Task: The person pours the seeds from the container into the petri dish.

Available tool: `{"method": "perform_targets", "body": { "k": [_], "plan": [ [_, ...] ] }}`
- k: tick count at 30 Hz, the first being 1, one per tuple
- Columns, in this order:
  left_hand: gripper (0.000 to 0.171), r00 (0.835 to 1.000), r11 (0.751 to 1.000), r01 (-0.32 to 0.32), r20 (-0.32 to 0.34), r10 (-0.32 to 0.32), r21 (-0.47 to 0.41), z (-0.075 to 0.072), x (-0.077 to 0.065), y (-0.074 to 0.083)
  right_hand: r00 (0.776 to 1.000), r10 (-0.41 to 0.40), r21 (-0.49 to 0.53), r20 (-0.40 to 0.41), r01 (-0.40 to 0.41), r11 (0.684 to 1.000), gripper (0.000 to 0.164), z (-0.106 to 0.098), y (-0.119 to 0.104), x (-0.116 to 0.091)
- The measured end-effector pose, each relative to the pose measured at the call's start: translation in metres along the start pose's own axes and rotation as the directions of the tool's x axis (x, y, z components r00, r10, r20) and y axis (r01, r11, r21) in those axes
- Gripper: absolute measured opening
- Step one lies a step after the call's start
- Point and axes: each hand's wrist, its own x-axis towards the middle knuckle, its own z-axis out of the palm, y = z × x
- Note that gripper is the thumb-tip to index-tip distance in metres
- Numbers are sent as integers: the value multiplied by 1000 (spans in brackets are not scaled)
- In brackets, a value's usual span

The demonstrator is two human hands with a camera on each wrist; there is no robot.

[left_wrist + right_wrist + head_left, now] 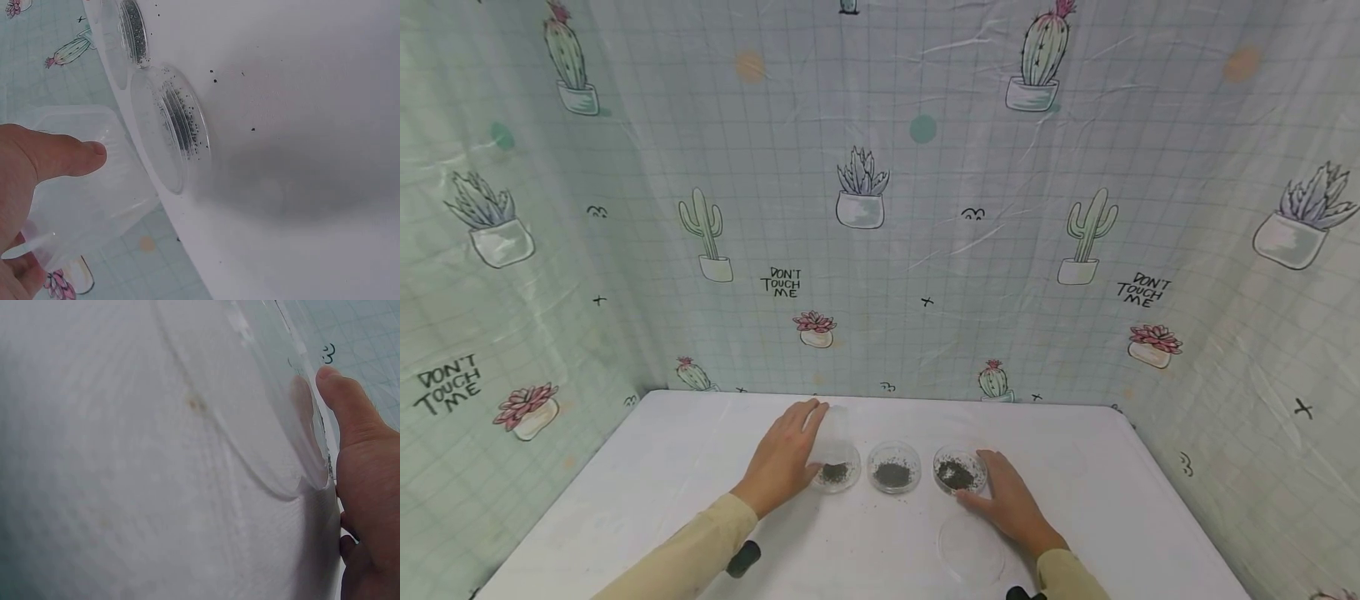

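Three clear petri dishes with dark granules stand in a row in the head view: a left dish (pixel 835 472), a middle dish (pixel 893 471) and a right dish (pixel 957 475). My left hand (pixel 782 462) holds a translucent plastic container (pixel 94 194), thumb on one side and fingers on the other, beside the left dish. The container is faint in the head view. My right hand (pixel 1011 500) grips the right dish by its right side, thumb near and fingers farther back. In the right wrist view the thumb (pixel 347 403) lies along the dish's edge.
A clear round lid (pixel 972 550) lies on the white table (pixel 865 550), in front of the right dish. Stray dark grains are scattered near the dishes. A cactus-print sheet (pixel 880 250) hangs behind the table and at both sides.
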Motion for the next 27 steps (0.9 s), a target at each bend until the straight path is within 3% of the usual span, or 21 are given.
{"method": "perform_targets", "body": {
  "k": [16, 27],
  "plan": [
    [104, 991, 991, 132, 17, -132, -11, 0, -18, -16, 1000, 5, 6, 0, -5, 1000, 90, -1, -1, -1],
    [112, 982, 982, 188, -9, -188, -16, 4, -30, -26, 1000, 4, 0, -4, -4, 1000, 90, -1, -2, -1]
  ]
}}
